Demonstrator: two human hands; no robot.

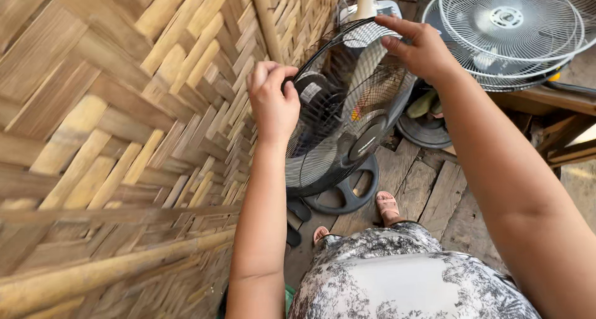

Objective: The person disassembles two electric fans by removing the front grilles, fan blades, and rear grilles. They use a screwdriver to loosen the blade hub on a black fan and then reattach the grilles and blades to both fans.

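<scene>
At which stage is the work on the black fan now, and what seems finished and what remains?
Little looks finished: the black fan stands on its round base on the plank floor, its wire guard on and the blades behind it. In hand: the left hand grips the guard's left rim, while the right hand rests on the top rim. Left: the guard is not yet off. A white fan guard lies nearby.

Both forearms are bare, no sleeves showing; a white garment (403, 282) printed with a grey leafy pattern covers the lap; pink sandals (387, 205) on the feet
</scene>
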